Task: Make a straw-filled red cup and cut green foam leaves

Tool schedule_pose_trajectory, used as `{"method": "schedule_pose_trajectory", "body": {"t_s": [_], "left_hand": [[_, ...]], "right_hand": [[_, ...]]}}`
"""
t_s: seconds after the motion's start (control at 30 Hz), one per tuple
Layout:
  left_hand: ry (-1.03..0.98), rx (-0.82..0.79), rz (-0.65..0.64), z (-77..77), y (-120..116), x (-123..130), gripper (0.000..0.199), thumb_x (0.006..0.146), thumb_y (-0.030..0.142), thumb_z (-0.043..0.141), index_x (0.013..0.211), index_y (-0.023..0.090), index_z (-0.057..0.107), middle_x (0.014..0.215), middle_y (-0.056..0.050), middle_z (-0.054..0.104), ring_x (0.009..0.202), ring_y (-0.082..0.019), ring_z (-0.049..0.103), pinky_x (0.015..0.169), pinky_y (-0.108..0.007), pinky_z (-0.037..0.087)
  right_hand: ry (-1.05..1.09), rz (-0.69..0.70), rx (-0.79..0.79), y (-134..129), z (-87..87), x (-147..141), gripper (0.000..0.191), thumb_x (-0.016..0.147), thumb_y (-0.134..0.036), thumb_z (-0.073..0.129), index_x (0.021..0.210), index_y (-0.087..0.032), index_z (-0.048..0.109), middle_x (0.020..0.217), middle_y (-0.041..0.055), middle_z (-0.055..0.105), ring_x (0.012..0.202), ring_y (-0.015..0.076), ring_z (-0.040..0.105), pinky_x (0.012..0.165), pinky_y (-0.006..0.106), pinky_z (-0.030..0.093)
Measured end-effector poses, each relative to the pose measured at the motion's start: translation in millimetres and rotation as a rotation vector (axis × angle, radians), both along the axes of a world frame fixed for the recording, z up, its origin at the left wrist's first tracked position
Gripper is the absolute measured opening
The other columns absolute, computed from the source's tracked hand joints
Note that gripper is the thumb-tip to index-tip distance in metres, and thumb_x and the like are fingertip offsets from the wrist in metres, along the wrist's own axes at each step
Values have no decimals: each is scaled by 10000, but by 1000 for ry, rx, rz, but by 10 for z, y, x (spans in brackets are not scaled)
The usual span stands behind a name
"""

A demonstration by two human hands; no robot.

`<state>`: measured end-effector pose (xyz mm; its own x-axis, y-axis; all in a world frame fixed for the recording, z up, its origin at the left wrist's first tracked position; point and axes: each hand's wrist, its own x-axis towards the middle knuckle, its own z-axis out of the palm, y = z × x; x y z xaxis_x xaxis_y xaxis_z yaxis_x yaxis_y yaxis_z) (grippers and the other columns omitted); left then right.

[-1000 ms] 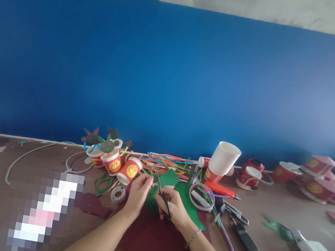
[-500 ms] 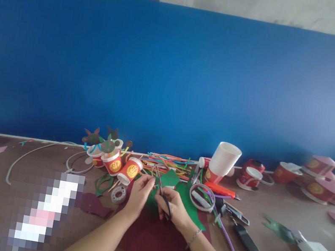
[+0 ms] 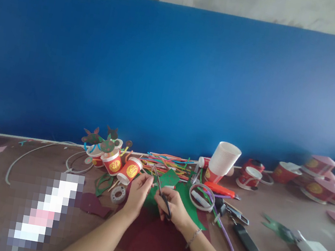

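My right hand is closed around black-handled scissors, their blades pointing up and away to the left. Just left of them, my left hand is closed in a pinch; whatever is between its fingertips is too small to make out. Under and behind both hands lies green paper, on top of dark red paper. A green piece with red dots lies just past the scissor tips. Behind it is a pile of coloured pipe cleaners or straws.
Red-and-white paper cups and a tape roll stand left of my hands. To the right are a stack of cups, a wide tape ring, an orange cutter and a black key fob. A blue wall panel rises behind.
My left fingertips have shifted very slightly left, away from the scissors. Otherwise both hands and the things on the table look almost the same.
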<state>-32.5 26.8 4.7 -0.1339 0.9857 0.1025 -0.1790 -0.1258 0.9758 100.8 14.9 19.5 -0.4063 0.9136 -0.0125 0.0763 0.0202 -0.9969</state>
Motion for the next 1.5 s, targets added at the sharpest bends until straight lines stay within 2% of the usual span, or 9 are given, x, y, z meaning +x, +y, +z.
{"method": "schedule_pose_trajectory", "body": {"t_s": [0.3,0.67,1.17,1.27,1.37,1.5], "left_hand": [[69,40,-19,-55,41,-14,294,794,430,517,660,174,469,558,61,409,480,-67,323,460,-190,249],[57,38,-5,-62,43,-23,298,782,433,523,645,173,473,523,71,361,455,-66,298,453,-197,251],[53,22,1,-73,46,-42,302,780,444,517,653,175,466,550,59,374,493,-75,336,461,-188,262],[60,10,11,-49,35,-48,316,774,450,520,625,180,451,535,61,355,490,-78,332,465,-193,255],[107,41,22,-1,18,-45,343,776,446,513,572,183,430,518,58,337,486,-86,320,478,-208,262],[357,193,-2,52,-5,-12,322,776,352,514,506,184,469,564,15,439,594,-135,427,576,-242,330]], "right_hand": [[15,-9,-30,19,-54,-24,256,695,-388,631,713,-154,528,425,-66,510,303,66,456,284,137,273],[-16,9,-11,10,-12,-13,248,712,-378,614,665,-158,509,388,-79,469,276,53,415,278,135,221],[0,-1,-49,11,-15,-24,258,689,-378,635,645,-158,508,361,-84,444,257,52,392,266,136,240],[-1,-77,-29,13,-5,-20,273,690,-398,639,652,-158,514,381,-73,454,267,56,403,260,138,217],[88,-267,35,39,-8,3,296,697,-443,627,699,-165,526,410,-63,463,304,70,429,275,151,235],[185,-504,93,90,-27,54,329,697,-495,612,709,-181,515,427,-55,457,348,89,443,295,175,250]]}}
